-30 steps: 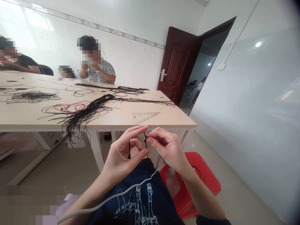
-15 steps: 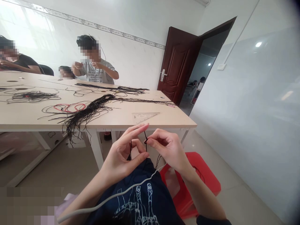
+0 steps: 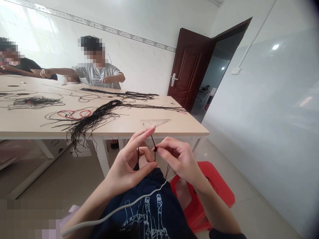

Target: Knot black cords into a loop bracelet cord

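Note:
A thin black cord (image 3: 153, 141) is stretched between my hands, above my lap and in front of the table edge. My left hand (image 3: 134, 157) holds the cord, which runs over its raised fingers and down to its thumb. The other fingers of that hand curl around a strand. With thumb and forefinger pressed together, my right hand (image 3: 178, 158) pinches the cord at a small dark knot or loop. Loose black cord hangs below the right hand. Fine detail at the fingertips is too small to make out.
The table (image 3: 124, 127) ahead bears a bundle of black cords (image 3: 96, 114), a red cord (image 3: 74, 114) and a clear set square (image 3: 154, 122). A red stool (image 3: 216, 179) stands at my right. A white cable (image 3: 129, 203) crosses my lap. Co-workers sit across the table.
My left hand's raised fingers have tipped slightly down and left, and the cord slants more. The small loop at my right fingertips looks tighter. A co-worker opposite has stretched an arm out sideways.

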`<state>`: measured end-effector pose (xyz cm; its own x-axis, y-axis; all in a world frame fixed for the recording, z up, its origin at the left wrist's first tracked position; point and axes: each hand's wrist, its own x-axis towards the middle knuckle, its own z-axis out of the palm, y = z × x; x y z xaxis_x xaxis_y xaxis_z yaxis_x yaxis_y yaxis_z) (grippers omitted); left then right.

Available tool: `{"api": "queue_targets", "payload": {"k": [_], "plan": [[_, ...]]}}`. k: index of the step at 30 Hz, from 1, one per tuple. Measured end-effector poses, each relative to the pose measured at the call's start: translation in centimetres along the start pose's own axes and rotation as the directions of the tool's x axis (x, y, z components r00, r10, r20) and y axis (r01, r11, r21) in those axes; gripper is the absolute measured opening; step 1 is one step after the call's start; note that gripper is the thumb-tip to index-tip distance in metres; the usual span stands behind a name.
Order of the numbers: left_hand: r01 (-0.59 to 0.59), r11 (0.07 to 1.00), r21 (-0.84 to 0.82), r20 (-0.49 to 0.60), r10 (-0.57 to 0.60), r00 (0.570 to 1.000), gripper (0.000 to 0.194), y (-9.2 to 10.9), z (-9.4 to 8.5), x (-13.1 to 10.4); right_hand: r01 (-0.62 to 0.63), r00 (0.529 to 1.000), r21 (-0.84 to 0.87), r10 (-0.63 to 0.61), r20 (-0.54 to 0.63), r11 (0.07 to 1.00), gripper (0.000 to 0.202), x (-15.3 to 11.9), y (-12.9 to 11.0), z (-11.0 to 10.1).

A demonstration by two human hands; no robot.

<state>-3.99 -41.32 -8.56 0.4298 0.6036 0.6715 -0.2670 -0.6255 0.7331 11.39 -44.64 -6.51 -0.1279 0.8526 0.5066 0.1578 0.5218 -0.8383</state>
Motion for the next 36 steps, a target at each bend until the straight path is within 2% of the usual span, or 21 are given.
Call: {"api": "queue_targets", "payload": {"k": [17, 23, 27, 29, 36], "plan": [[0.014, 0.993, 0.117, 0.163, -0.033, 0.986, 0.073, 0.6, -1.1, 0.2, -0.042, 0.998, -0.075, 0.046, 0.050, 0.996, 0.016, -0.2, -0.2, -0.1], [0.003, 0.981, 0.195, 0.166, -0.036, 0.985, 0.074, 0.5, -1.3, 0.3, -0.048, 0.997, -0.039, 0.051, 0.058, 0.998, 0.008, -0.2, -0.1, 0.0], [0.021, 0.977, 0.213, 0.164, -0.057, 0.985, 0.073, 0.7, -1.4, 0.3, -0.025, 0.998, -0.069, 0.028, 0.049, 0.997, 0.010, -0.1, 0.0, -0.1], [0.057, 0.981, 0.187, 0.135, -0.083, 0.987, 0.070, 0.7, -1.3, 0.3, -0.012, 0.999, -0.070, 0.014, 0.035, 0.997, 0.010, -0.1, 0.0, -0.2], [0.134, 0.988, -0.078, 0.026, -0.132, 0.991, 0.056, 0.3, -0.3, 0.5, 0.059, 0.998, -0.116, -0.057, 0.019, 0.992, 0.011, 0.0, 0.3, -0.3]]}}
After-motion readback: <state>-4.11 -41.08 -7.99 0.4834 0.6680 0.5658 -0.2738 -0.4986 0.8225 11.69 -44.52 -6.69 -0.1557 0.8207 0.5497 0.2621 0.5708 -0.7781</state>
